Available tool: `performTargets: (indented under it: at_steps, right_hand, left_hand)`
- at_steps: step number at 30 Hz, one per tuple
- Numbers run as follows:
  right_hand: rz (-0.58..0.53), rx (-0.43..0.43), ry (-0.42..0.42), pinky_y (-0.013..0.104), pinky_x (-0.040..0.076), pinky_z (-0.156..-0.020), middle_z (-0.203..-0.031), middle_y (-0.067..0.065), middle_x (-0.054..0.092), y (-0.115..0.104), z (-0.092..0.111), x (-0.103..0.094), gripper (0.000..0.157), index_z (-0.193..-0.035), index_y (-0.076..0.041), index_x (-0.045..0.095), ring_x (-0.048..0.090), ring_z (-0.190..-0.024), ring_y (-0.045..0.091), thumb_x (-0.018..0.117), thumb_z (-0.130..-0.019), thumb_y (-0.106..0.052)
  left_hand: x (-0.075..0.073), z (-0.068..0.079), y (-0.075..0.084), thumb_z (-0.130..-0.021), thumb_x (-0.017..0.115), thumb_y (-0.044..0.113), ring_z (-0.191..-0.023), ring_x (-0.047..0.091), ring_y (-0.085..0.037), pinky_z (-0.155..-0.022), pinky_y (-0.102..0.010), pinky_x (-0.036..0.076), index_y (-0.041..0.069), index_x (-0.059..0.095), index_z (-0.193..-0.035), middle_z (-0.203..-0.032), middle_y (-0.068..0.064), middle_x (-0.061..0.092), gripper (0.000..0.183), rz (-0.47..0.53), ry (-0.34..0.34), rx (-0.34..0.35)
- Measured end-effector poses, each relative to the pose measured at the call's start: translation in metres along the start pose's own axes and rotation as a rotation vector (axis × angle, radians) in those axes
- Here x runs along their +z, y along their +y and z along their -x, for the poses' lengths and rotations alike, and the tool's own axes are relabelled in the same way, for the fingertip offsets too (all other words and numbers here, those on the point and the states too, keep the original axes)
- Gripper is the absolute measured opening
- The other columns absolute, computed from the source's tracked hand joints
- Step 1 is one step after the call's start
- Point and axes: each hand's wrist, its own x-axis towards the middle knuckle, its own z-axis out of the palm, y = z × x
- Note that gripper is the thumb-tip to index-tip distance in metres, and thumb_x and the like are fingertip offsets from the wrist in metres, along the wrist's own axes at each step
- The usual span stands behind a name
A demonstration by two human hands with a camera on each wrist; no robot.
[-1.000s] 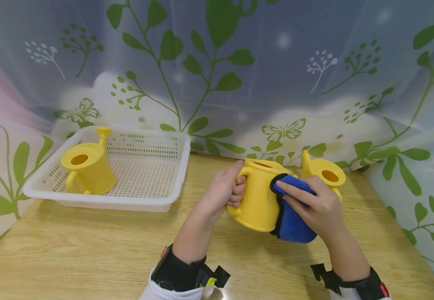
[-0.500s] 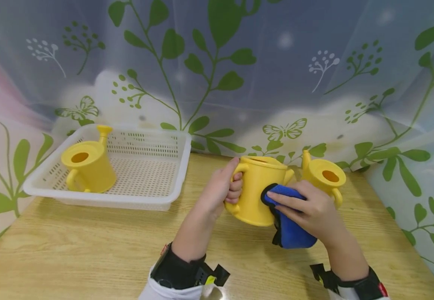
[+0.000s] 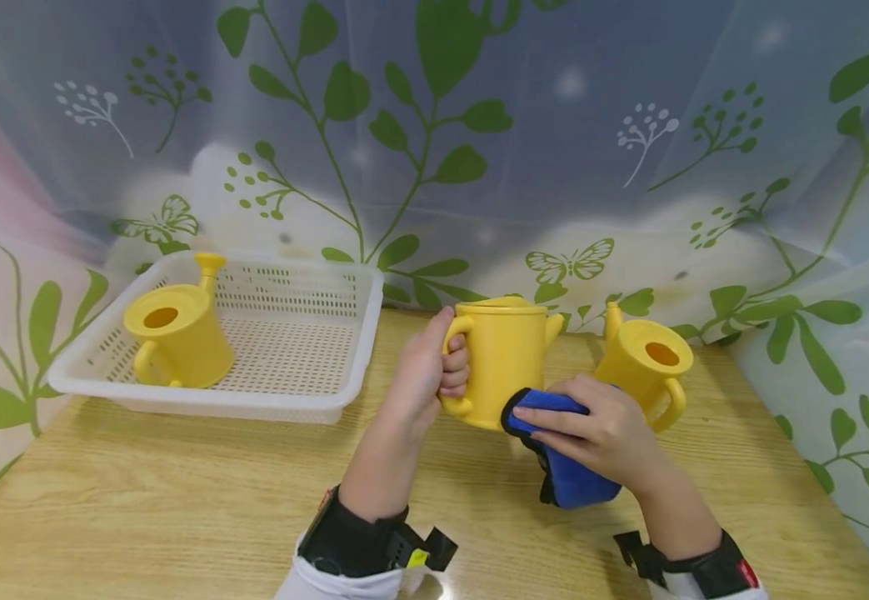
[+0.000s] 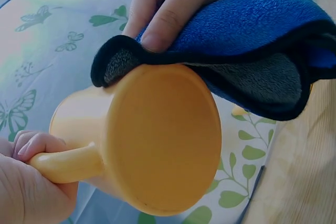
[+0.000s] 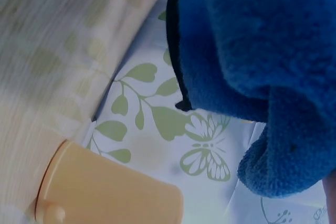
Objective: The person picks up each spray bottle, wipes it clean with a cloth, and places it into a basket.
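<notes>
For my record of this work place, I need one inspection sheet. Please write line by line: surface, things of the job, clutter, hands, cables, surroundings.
Surface: wood-grain table.
Job's things: yellow watering can held off the table; blue cloth touching its side near the base; second can inside the white basket; third can standing on the table, at right.
Clutter: nothing seen.
Hands: left hand grips the first can's handle; right hand holds the cloth.
Cables: nothing seen.
Surroundings: curtain printed with leaves and butterflies, behind the table.
</notes>
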Motion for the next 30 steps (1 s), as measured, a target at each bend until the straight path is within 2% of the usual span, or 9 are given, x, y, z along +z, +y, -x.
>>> performTargets:
  at_steps: [9,14,19,24,30]
  right_hand:
    - [0.112,0.043,0.050,0.028,0.044,-0.057,-0.082,0.006,0.061,0.005,0.000,-0.011,0.024,-0.101,-0.019,0.070,0.052,-0.067,0.016,0.054,-0.091,-0.034]
    - [0.166,0.120,0.143,0.031,0.044,-0.057,-0.080,0.010,0.060,0.010,0.004,-0.018,0.029,-0.097,-0.013,0.071,0.053,-0.068,0.020,0.054,-0.091,-0.036]
    - [0.124,0.208,0.240,0.029,0.044,-0.062,-0.081,0.014,0.061,0.015,0.008,-0.020,0.034,-0.094,-0.007,0.070,0.054,-0.072,0.023,0.055,-0.090,-0.037]
    - [0.126,0.226,0.252,0.028,0.044,-0.063,-0.081,0.016,0.061,0.017,0.011,-0.019,0.036,-0.094,-0.005,0.070,0.055,-0.072,0.024,0.055,-0.090,-0.038]
    - [0.110,0.147,0.210,0.030,0.043,-0.059,-0.079,0.012,0.061,0.014,0.008,-0.017,0.033,-0.094,-0.008,0.071,0.052,-0.068,0.021,0.055,-0.091,-0.036]
  left_hand:
    - [0.005,0.001,-0.003,-0.097,0.037,0.041,-0.040,0.017,-0.006,-0.039,-0.017,0.017,0.013,0.032,-0.066,-0.047,0.007,0.022,0.042,-0.054,-0.116,-0.065]
    - [0.008,0.002,-0.007,-0.097,0.036,0.041,-0.040,0.018,-0.006,-0.039,-0.017,0.016,0.014,0.031,-0.065,-0.048,0.007,0.021,0.042,-0.065,-0.174,-0.121]
    - [0.011,0.004,-0.008,-0.098,0.034,0.041,-0.040,0.017,-0.005,-0.039,-0.017,0.016,0.015,0.030,-0.065,-0.047,0.008,0.021,0.042,-0.069,-0.230,-0.122]
    - [0.011,0.005,-0.008,-0.098,0.033,0.040,-0.039,0.018,-0.004,-0.039,-0.017,0.016,0.015,0.030,-0.064,-0.046,0.008,0.021,0.042,-0.070,-0.235,-0.128]
    - [0.009,0.005,-0.006,-0.097,0.034,0.042,-0.040,0.016,-0.005,-0.039,-0.016,0.015,0.016,0.030,-0.065,-0.047,0.008,0.021,0.042,-0.054,-0.199,-0.126]
